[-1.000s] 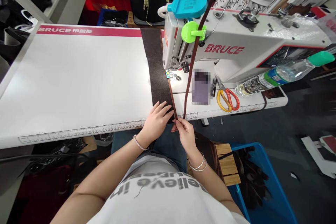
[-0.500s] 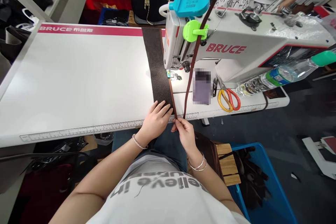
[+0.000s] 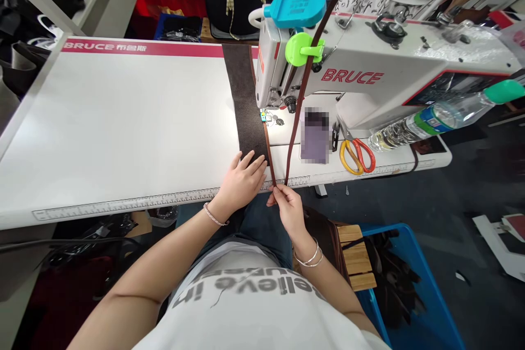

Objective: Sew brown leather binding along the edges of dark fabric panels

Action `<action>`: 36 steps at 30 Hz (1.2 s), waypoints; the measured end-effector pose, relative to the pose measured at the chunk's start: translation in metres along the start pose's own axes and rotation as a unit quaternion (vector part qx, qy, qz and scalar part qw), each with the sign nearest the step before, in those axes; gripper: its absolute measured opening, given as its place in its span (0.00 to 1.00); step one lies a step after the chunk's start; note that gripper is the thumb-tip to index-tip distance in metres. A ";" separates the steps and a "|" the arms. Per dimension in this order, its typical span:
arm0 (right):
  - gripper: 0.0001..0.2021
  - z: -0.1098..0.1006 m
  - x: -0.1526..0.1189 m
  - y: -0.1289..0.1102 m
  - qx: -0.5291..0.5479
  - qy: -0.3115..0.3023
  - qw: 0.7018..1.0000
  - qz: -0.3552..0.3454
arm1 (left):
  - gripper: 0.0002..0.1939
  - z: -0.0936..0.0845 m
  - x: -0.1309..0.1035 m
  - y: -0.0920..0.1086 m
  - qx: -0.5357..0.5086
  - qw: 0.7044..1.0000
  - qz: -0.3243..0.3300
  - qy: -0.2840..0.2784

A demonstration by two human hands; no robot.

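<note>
A dark brown strip of leather-like material (image 3: pixel 245 101) runs lengthwise over the white table and along the left of the needle of the sewing machine (image 3: pixel 273 60). My left hand (image 3: pixel 243 179) lies flat on its near end, fingers spread. A narrow reddish-brown trim (image 3: pixel 290 153) hangs down from above past the machine head, loops at the table's front edge and runs back along the strip's right edge to the presser foot (image 3: pixel 263 115). My right hand (image 3: pixel 287 200) pinches this trim at the front edge, just right of the left hand.
Right of the needle lie a blurred phone-like object (image 3: pixel 315 139), scissors (image 3: pixel 357 156) with yellow and red handles, and a water bottle (image 3: pixel 435 119). A blue bin (image 3: pixel 435 306) with dark pieces stands at lower right. Two people are behind the machine.
My left hand has slid slightly forward and to the left along the strip. My right hand stays at the table edge, still pinching the trim.
</note>
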State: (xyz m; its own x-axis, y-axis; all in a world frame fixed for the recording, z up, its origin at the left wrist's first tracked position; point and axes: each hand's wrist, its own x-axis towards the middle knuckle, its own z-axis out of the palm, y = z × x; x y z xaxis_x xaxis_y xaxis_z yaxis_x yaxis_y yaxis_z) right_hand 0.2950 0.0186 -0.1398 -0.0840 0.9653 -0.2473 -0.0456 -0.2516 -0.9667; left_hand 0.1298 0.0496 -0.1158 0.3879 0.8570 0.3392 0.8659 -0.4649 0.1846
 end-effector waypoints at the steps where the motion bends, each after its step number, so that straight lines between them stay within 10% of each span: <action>1: 0.16 0.000 0.000 0.000 -0.001 0.000 1.000 0.000 | 0.18 -0.001 0.002 -0.001 -0.003 1.000 -0.002 -0.006; 36: 0.17 -0.002 0.000 0.001 -0.014 0.003 1.000 0.003 | 0.25 -0.012 0.054 -0.044 0.037 0.988 -0.040 -0.145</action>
State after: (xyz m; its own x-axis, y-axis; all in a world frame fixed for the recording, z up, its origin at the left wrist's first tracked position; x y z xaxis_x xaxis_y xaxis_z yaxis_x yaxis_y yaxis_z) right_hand 0.2973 0.0182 -0.1412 -0.0790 0.9643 -0.2526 -0.0175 -0.2547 -0.9669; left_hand 0.1089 0.1140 -0.0949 0.3818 0.9231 0.0467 0.9141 -0.3846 0.1285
